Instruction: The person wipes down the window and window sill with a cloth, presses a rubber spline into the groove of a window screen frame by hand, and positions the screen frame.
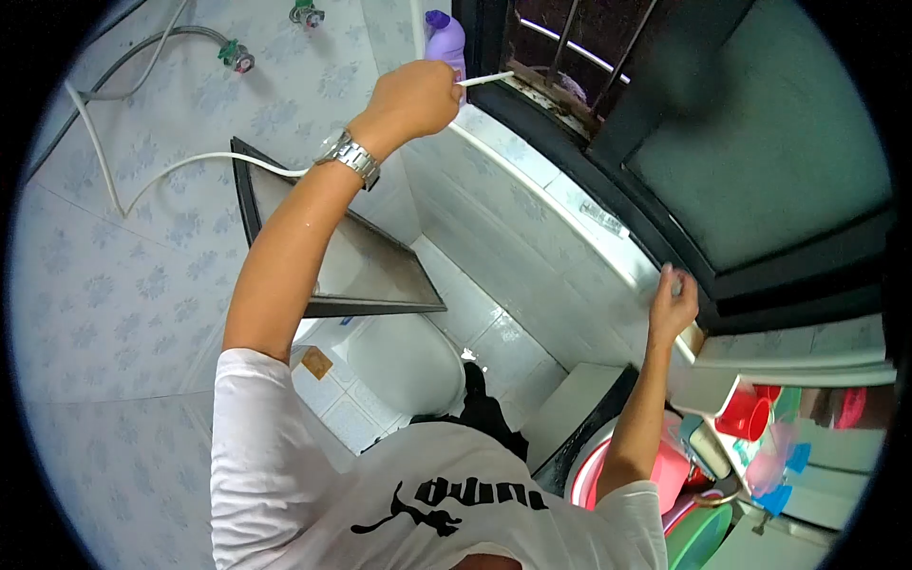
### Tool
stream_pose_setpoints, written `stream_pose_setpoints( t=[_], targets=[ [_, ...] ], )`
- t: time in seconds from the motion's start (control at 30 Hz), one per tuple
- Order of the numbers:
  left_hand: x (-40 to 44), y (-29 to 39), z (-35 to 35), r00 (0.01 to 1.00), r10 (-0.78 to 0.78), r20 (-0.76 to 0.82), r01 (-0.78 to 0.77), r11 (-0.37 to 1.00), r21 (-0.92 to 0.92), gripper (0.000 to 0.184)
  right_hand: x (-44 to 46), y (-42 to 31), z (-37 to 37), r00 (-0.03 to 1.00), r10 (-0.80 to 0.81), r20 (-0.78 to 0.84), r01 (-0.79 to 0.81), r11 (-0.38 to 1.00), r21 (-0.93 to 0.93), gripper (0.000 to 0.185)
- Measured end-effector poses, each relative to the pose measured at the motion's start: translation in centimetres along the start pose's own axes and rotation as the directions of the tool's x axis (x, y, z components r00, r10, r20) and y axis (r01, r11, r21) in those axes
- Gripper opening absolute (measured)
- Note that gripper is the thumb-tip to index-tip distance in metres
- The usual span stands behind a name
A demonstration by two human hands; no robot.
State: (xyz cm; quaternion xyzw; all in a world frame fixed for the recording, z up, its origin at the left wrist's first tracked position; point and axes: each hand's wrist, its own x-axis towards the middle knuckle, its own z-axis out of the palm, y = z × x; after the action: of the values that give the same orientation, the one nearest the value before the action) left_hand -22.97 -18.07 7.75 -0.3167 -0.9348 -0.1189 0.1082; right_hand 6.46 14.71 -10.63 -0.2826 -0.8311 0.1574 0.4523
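My left hand [413, 103], with a metal watch [351, 157] on its wrist, is closed around a thin white hose or cable [204, 157]. A short white length sticks out past the fingers to the dark window frame [570, 133]. Just behind that hand a purple bottle [445, 43] stands on the ledge [513, 150]. My right hand [674, 299] is at the ledge's other end, its fingers pressed together; anything between them is too small to tell. A clear object [604, 220] lies on the ledge between the hands.
Below my left arm a dark-framed panel [380, 308] leans beside the toilet [404, 366]. Wall valves [236, 57] are at the upper left. Near my right arm are a pink basin [670, 456], a green basin [703, 537] and a red cup [744, 416]. The window has bars [562, 38].
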Motion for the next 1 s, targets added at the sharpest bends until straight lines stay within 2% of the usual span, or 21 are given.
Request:
stream_pose_setpoints(
  t=[0.07,0.1,0.13,0.2,0.23,0.27,0.37,0.4,0.47,0.5,0.6,0.63,0.7,0.77,0.8,0.87,0.9,0.93,1.0],
  targets=[
    [-1.4,-0.5,-0.3,1.0,0.009,0.003,-0.009,1.0,-0.011,0.031,1.2,-2.7,-0.9,0.973,-0.149,-0.175,0.122,0.981,-0.153,0.028],
    [-2.0,-0.7,-0.6,1.0,0.008,-0.002,-0.008,1.0,-0.012,0.032,1.6,-2.0,-1.1,0.951,-0.26,-0.168,0.219,0.949,-0.226,0.033],
    [-2.7,-0.8,-0.8,1.0,0.015,-0.006,-0.015,1.0,-0.015,0.032,1.8,-1.7,-1.2,0.95,-0.26,-0.174,0.217,0.948,-0.232,0.033],
    [-3.6,-0.8,-0.9,1.0,0.02,0.0,-0.02,1.0,-0.019,0.032,2.4,-1.2,-1.2,0.911,-0.413,-0.004,0.379,0.839,-0.389,0.039],
    [-3.8,-0.7,-0.9,0.999,0.034,0.001,-0.034,0.999,-0.024,0.032,1.6,-0.9,-1.3,0.929,-0.336,0.153,0.369,0.857,-0.36,0.047],
    [-4.2,-0.7,-0.9,0.999,0.037,0.029,-0.036,0.999,-0.024,0.032,0.8,-0.1,-1.3,0.914,-0.34,0.22,0.396,0.866,-0.305,0.051],
    [-4.8,-1.3,0.1,0.998,0.048,0.036,-0.048,0.999,0.011,0.034,-1.3,0.7,-1.5,0.904,-0.352,0.244,0.409,0.878,-0.248,0.044],
    [-4.8,-1.2,0.3,0.998,0.03,0.062,-0.031,0.999,0.008,0.035,-1.3,1.7,-1.7,0.91,-0.347,0.226,0.399,0.88,-0.256,0.041],
    [-4.3,-1.5,1.0,0.996,0.033,0.079,-0.038,0.997,0.064,0.033,-2.1,2.8,-2.2,0.956,-0.176,0.234,0.235,0.938,-0.254,0.038],
    [-4.0,-1.4,1.2,0.995,0.062,0.082,-0.067,0.996,0.053,0.033,-2.3,4.5,-1.9,0.955,-0.145,0.26,0.225,0.924,-0.31,0.04],
    [-2.9,-0.8,1.9,0.988,0.115,0.1,-0.12,0.991,0.051,0.035,-1.3,3.2,-3.1,0.963,-0.217,0.159,0.251,0.937,-0.242,0.037],
    [-2.7,-0.4,2.3,0.982,0.149,0.117,-0.155,0.987,0.044,0.035,-1.4,2.4,-3.7,0.975,-0.17,0.144,0.198,0.957,-0.211,0.037],
    [-2.0,0.3,2.7,0.987,0.097,0.131,-0.105,0.993,0.054,0.035,-1.2,2.5,-4.9,0.987,-0.115,0.115,0.135,0.974,-0.181,0.038],
    [-1.8,0.5,2.9,0.981,0.116,0.157,-0.126,0.99,0.057,0.035,-1.6,2.7,-5.6,0.988,-0.154,-0.011,0.151,0.979,-0.135,0.035],
    [-1.7,0.6,2.9,0.977,0.124,0.172,-0.136,0.989,0.058,0.035,-1.9,2.8,-5.9,0.989,-0.148,-0.006,0.146,0.981,-0.127,0.035],
    [-1.7,0.5,3.2,0.977,0.127,0.173,-0.139,0.989,0.058,0.035,-2.1,2.9,-6.2,0.989,0.114,-0.089,-0.103,0.987,0.126,0.027],
    [-2.0,0.4,3.3,0.973,0.145,0.179,-0.156,0.987,0.049,0.035,-2.2,2.8,-6.1,0.98,0.191,-0.063,-0.17,0.955,0.243,0.023],
    [-2.2,0.2,3.2,0.972,0.142,0.186,-0.154,0.987,0.055,0.035,-2.7,2.6,-6.1,0.979,0.197,-0.056,-0.178,0.953,0.246,0.023],
    [-2.3,-0.1,3.4,0.977,0.112,0.179,-0.129,0.988,0.082,0.034,-3.9,1.3,-7.3,0.996,0.051,-0.073,-0.048,0.998,0.046,0.024]
  ],
)
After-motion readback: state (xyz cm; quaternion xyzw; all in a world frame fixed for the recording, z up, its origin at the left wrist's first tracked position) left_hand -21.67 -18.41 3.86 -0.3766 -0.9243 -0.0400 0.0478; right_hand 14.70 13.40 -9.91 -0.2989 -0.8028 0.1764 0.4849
